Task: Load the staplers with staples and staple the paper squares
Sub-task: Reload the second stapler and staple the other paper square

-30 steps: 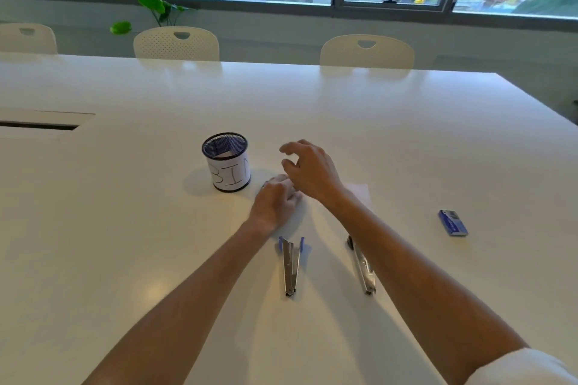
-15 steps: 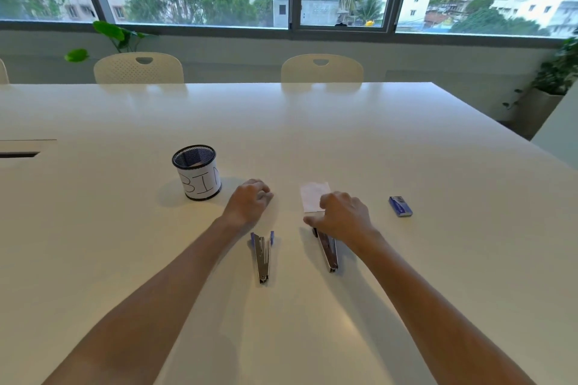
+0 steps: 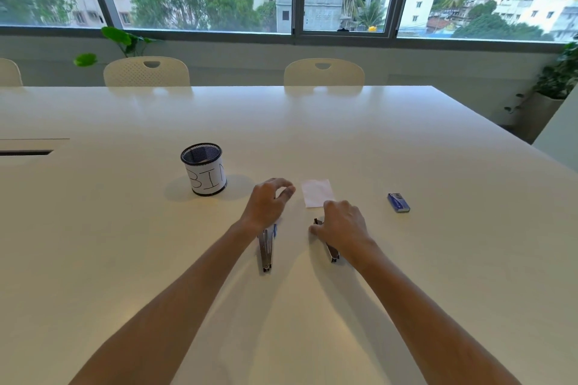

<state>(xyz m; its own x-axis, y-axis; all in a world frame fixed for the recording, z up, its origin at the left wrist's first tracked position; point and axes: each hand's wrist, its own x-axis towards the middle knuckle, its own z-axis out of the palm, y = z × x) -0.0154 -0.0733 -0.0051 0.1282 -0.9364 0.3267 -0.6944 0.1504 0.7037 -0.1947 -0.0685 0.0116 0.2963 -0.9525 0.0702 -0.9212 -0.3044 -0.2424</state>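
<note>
— What do you have on the head camera?

— I see both hands over the white table (image 3: 406,150). My left hand (image 3: 267,205) hovers above the far end of the left stapler (image 3: 266,251), fingers loosely curled and holding nothing. The stapler lies flat, pointing toward me, with a bit of blue showing at its far end.

— And the right?

— My right hand (image 3: 342,223) sits on the right stapler (image 3: 331,251), fingers curled down over its far half. It looks like a grasp, but the hand covers the contact, so I cannot tell for sure. The near end sticks out below the wrist.

— Where is the paper?

— A white paper square (image 3: 316,192) lies flat just beyond the right hand, between the two hands' fingertips. Its near edge is close to the right knuckles.

— Anything else?

— A black mesh cup labelled BIN (image 3: 205,173) stands upright to the far left of the left hand. A small blue staple box (image 3: 398,202) lies to the right, well apart from the right hand.
</note>
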